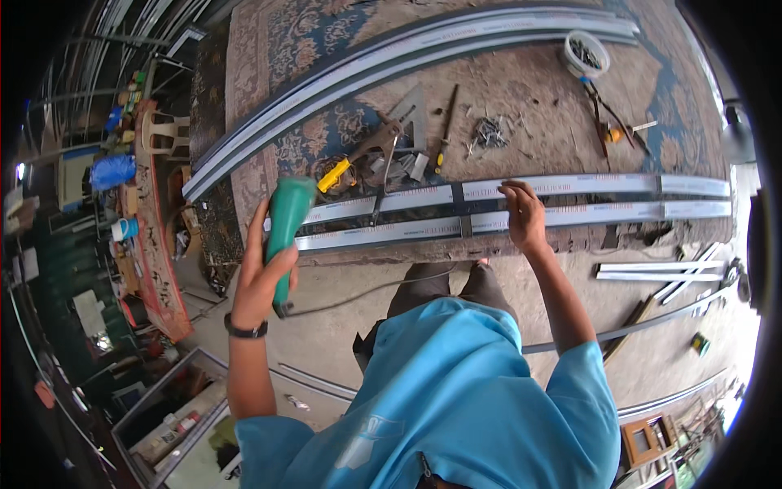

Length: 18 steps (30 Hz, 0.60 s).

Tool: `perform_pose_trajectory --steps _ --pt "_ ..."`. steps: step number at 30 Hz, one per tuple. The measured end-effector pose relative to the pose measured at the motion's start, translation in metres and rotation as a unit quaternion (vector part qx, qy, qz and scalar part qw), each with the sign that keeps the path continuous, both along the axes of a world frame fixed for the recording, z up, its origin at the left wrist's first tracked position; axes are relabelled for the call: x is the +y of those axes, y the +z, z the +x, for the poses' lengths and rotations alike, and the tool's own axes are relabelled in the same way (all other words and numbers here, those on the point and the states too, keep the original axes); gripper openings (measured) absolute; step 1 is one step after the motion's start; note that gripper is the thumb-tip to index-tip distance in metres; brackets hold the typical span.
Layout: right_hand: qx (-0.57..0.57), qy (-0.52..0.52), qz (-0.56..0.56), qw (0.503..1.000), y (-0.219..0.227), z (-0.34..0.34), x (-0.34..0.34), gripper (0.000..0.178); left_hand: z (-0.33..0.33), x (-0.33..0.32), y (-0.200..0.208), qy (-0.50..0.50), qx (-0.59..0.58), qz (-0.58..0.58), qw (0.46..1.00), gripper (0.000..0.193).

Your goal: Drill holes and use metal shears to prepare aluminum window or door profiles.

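Observation:
A green corded power tool point(287, 220) is wrapped in the fingers of my left hand point(259, 281), tilted slightly and held over the left end of a long metal frame. Its cord runs off from the lower end toward my legs; its working end is too blurred to make out. The frame is made of two parallel profiles point(562, 216) with white printed film, joined by short dark crosspieces point(465, 226). Over the far profile, my right hand point(525, 213) has its fingers bent and drawn together. Whatever may be between its fingertips is too small to see.
Long film-covered profiles point(391, 50) cross the far side of the carpeted table point(538, 90). Between them and the frame lie a yellow-handled screwdriver point(441, 160), a pile of screws point(489, 134), a set square point(410, 114) and pliers point(597, 114). A white tub point(586, 54) holds fasteners.

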State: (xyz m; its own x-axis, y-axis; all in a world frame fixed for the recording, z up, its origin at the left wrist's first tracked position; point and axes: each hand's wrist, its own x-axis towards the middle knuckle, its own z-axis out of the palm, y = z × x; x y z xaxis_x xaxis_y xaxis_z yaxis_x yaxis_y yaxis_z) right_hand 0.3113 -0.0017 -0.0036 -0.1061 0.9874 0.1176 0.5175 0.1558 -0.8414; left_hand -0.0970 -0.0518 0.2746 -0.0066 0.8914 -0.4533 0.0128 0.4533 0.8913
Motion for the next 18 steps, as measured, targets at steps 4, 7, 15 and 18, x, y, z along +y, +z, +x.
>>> perform_pose_trajectory --steps 4,7,15,18 --pt "-0.044 -0.004 -0.012 0.999 0.005 0.012 0.008 0.023 -0.088 0.045 -0.117 -0.017 0.405 -0.029 0.914 0.091" --pt "0.004 -0.008 -0.125 0.992 0.021 -0.006 0.033 0.037 -0.212 0.044 -0.216 -0.021 0.574 0.031 0.818 0.097" --pt "-0.107 -0.058 -0.057 0.991 0.007 -0.015 0.105 0.018 -0.192 0.066 -0.278 0.022 0.62 -0.076 0.78 0.083" --pt "-0.192 -0.042 -0.069 0.978 -0.004 -0.016 0.12 0.013 -0.083 0.084 -0.243 -0.067 0.547 0.219 0.806 0.053"
